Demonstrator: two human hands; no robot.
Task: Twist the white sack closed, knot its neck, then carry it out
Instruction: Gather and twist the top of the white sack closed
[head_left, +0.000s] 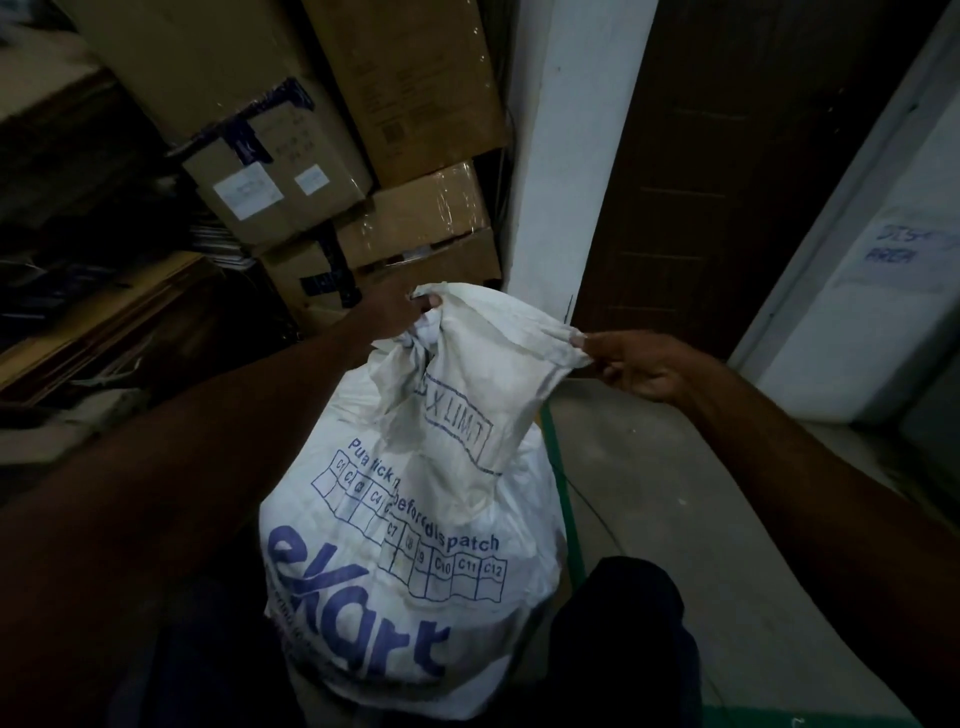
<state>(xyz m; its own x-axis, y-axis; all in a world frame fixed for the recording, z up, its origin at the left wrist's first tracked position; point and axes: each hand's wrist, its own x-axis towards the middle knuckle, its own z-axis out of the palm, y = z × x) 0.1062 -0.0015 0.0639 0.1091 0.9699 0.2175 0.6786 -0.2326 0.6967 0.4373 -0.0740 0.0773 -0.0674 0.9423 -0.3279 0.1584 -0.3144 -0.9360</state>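
Note:
A full white sack (415, 561) with blue printed lettering stands on the floor between my legs. Its top is gathered into a loose, flattened neck that rises toward the upper middle of the view. My left hand (397, 309) pinches the far left corner of the sack's mouth. My right hand (641, 364) pinches the right corner between thumb and fingers. The mouth is stretched flat between the two hands. No knot shows in the neck.
Stacked cardboard boxes (332, 171) fill the upper left, close behind the sack. A white pillar (561, 182) and a dark brown door (727, 182) stand beyond. A white panel (883, 312) leans at the right. Grey floor (665, 493) runs to the right, with a green strip beside the sack.

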